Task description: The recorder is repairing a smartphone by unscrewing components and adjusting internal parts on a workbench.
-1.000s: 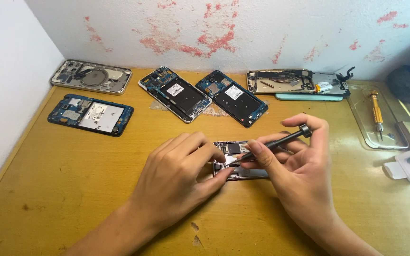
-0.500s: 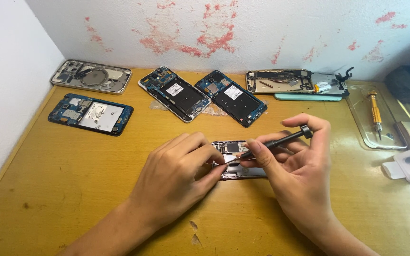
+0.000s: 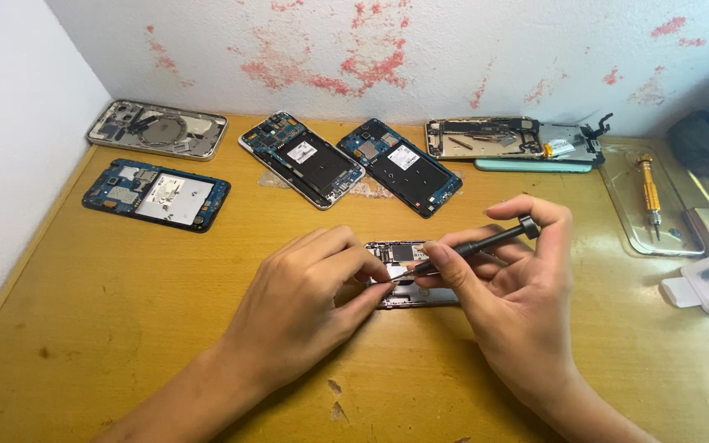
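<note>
Hardly anything changed over last second: right hand point(image 3: 519, 303) stayed pinched on black screwdriver point(image 3: 473, 244), tip in opened phone point(image 3: 408, 275); left hand point(image 3: 305, 303) kept bracing it, fingers curled on frame.

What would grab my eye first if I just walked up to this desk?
Two hands at the centre: the left hand steadies an opened phone while the right hand works a black screwdriver into it. Behind them, a row of opened phones lies along the red-flecked wall on the yellow wooden table.
</note>
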